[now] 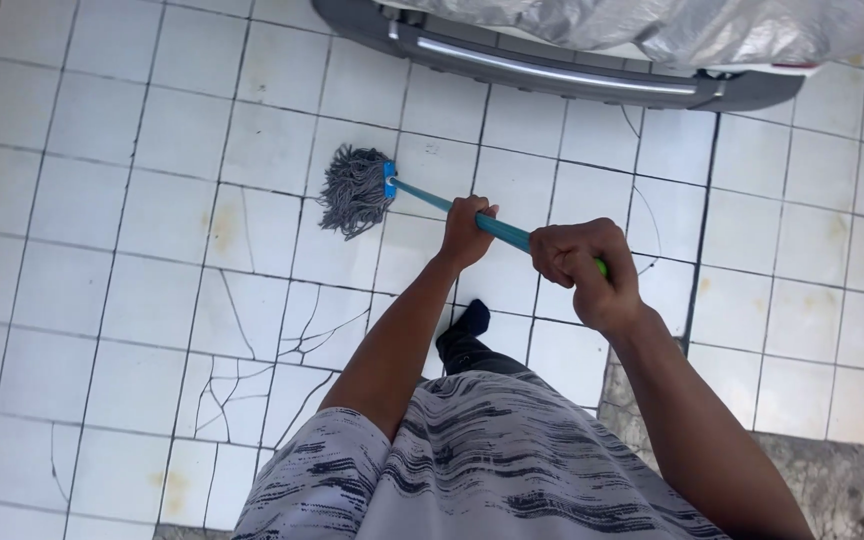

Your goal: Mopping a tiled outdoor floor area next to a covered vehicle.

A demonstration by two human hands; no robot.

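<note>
Both my hands grip a mop by its teal handle (508,231). My left hand (466,229) holds it lower down, closer to the head. My right hand (586,265) is closed around the upper end, where a green tip shows. The grey string mop head (354,188), joined by a blue clip, lies on the white tiled floor (132,250) ahead and to the left. My patterned white shirt and one dark-clad foot (464,335) show below.
A car's grey bumper (552,65) under a silver cover (672,25) runs along the top. Several floor tiles are cracked at lower left. A rough concrete patch (832,480) lies at lower right.
</note>
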